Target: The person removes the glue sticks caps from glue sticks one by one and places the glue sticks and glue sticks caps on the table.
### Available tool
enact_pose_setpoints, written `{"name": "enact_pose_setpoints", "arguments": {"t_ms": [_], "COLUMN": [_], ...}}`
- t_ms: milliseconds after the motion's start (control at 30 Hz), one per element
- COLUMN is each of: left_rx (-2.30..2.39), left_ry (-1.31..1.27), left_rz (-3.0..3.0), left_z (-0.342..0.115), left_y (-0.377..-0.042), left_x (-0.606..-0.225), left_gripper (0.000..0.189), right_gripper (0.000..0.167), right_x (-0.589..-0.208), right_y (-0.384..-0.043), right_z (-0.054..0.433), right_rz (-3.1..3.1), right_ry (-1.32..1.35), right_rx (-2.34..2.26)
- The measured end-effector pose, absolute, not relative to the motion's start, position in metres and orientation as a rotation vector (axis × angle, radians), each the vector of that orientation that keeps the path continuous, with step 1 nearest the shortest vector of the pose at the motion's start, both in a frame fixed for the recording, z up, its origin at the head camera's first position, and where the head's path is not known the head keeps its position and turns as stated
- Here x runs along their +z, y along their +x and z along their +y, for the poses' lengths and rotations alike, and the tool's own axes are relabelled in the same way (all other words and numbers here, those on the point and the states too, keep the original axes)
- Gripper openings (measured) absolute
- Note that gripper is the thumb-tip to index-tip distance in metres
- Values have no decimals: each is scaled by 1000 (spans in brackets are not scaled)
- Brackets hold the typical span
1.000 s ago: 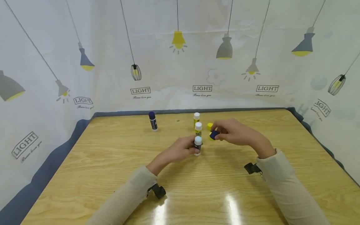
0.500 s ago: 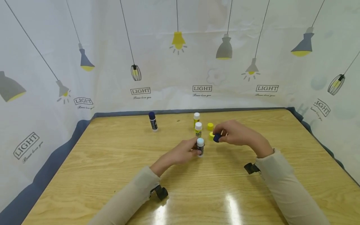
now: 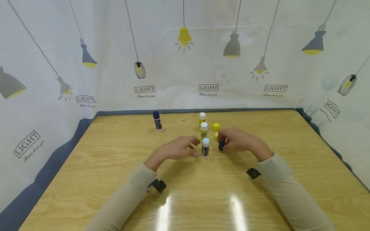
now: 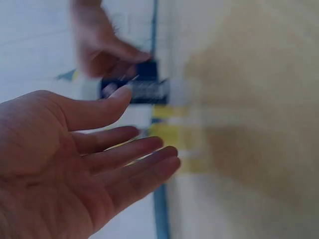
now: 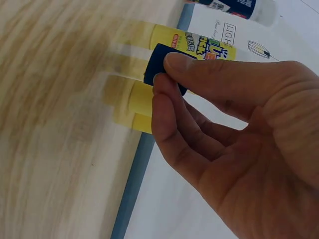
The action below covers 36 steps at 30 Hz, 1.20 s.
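A navy-labelled glue stick (image 3: 205, 148) stands upright and uncapped on the table, its pale top showing. My left hand (image 3: 180, 148) is just left of it, fingers spread and apart from it; the left wrist view shows the palm (image 4: 55, 164) holding nothing. My right hand (image 3: 238, 140) pinches a dark blue cap (image 5: 157, 64) between thumb and fingers, low over the table; whether the cap touches the wood I cannot tell. Behind the navy stick, two yellow glue sticks, one nearer (image 3: 204, 131) and one farther (image 3: 202, 119), stand in a row, white tops up.
Two yellow caps, one farther (image 3: 216, 126) and one partly hidden by the right hand (image 3: 216, 136), sit right of the yellow sticks. A capped navy glue stick (image 3: 157, 121) stands at the back left. Printed cloth (image 3: 173, 70) hangs behind the wooden table (image 3: 115, 160).
My left hand has let go of the navy-labelled glue stick and drawn back left. The stick had shifted slightly right while held. My right hand has brought the dark blue cap lower and nearer.
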<state>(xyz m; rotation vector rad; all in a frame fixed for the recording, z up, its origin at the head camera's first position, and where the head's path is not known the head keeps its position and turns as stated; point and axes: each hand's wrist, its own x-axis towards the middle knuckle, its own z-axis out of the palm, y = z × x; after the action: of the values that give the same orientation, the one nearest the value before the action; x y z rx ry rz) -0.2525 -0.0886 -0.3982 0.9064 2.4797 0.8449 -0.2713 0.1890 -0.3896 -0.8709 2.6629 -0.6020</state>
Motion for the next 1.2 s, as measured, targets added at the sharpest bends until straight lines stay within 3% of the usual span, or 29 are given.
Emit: {"name": "enact_pose_setpoints", "arguments": {"t_ms": [133,333,467,667,867,1200], "left_rx": [919,1603,1878,1882,1819,1741], "left_ry": [819,560,224,-192,-214,-90], "left_rz": [2625,2872,3047,2923,2664,2509], "left_z": [-115,-141,-154,-175,-188,-194], "left_y": [-259,-270,-278,-294,-305,-314], "left_x": [-376,-358,-359,-369,-382,-397], "left_gripper": [35,28,39,67,79,69], "right_gripper": [26,25,24,23,23,32], "right_x": [-392,-392,-393,-396,-401,-395], "right_y": [-271,-270,-271,-271,-273,-272], "right_z": [187,188,187,185,185,189], "right_rz": [2662,2672,2662,2649,2632,2597], "right_ry": [-838,-835,-839,-801,-807,-767], "right_rx": [-581,-565,-544,-512,-518,-536]}}
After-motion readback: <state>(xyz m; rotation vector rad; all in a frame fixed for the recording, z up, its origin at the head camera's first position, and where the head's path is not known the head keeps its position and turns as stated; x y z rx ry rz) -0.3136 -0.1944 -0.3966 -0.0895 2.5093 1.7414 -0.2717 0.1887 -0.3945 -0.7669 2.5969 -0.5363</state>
